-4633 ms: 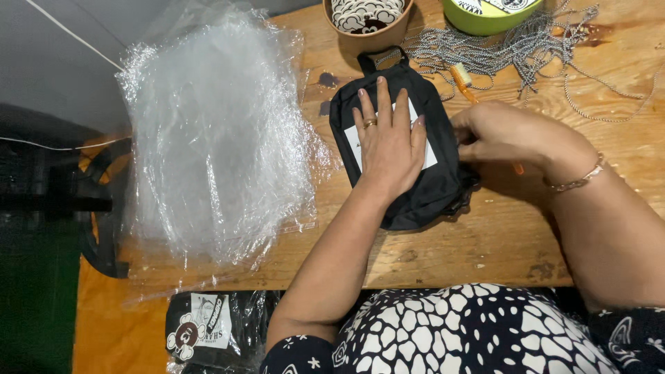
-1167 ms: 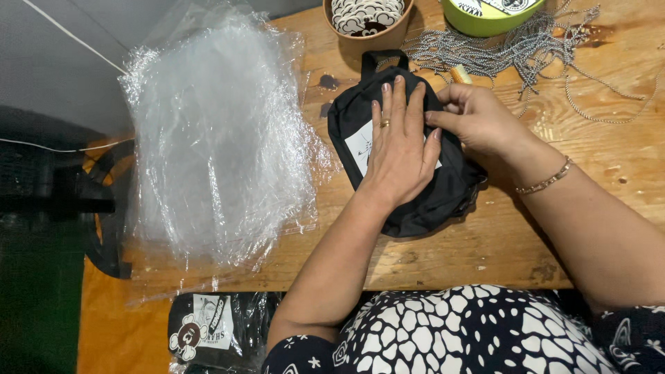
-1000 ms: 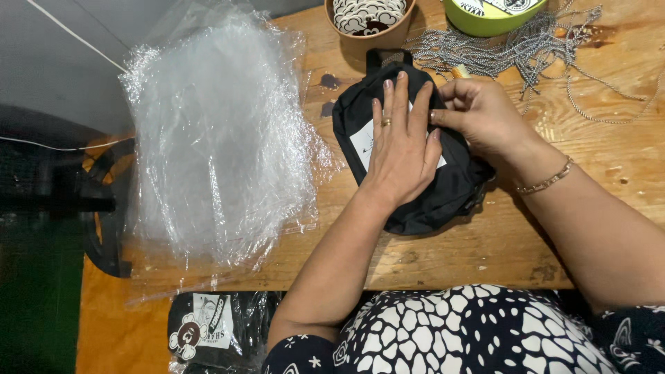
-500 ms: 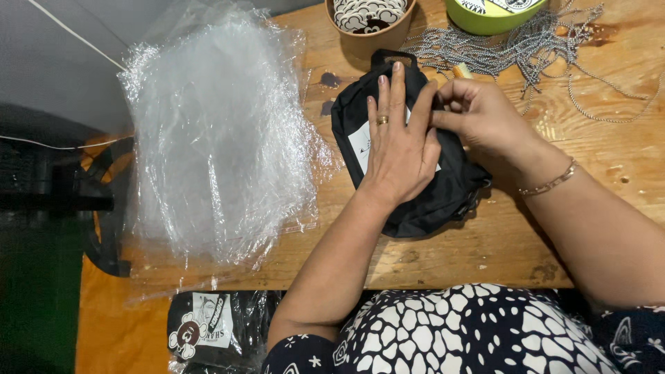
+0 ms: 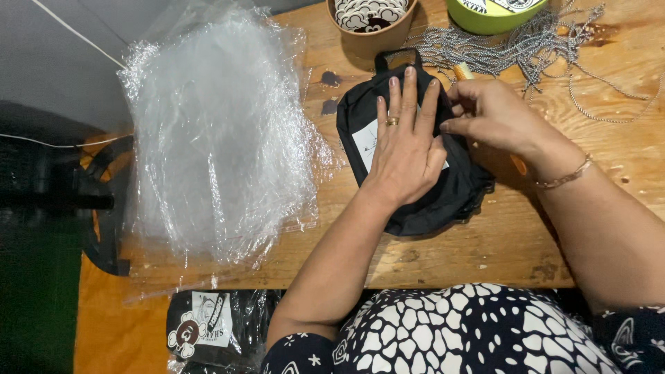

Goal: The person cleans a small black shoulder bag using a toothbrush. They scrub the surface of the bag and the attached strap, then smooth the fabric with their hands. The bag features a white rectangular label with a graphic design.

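Two hands meet on the black pouch (image 5: 415, 187) beside the plastic bags (image 5: 215, 138) on the tabletop (image 5: 485, 249). Your left hand (image 5: 405, 149) lies flat, fingers spread, pinning it; your right hand (image 5: 495, 114) pinches its upper right edge, its long axis running away from you.

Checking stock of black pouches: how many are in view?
2. One black fabric pouch lies on the wooden table under the left hand; another, bagged in clear plastic, sits below the table edge. More may be hidden.
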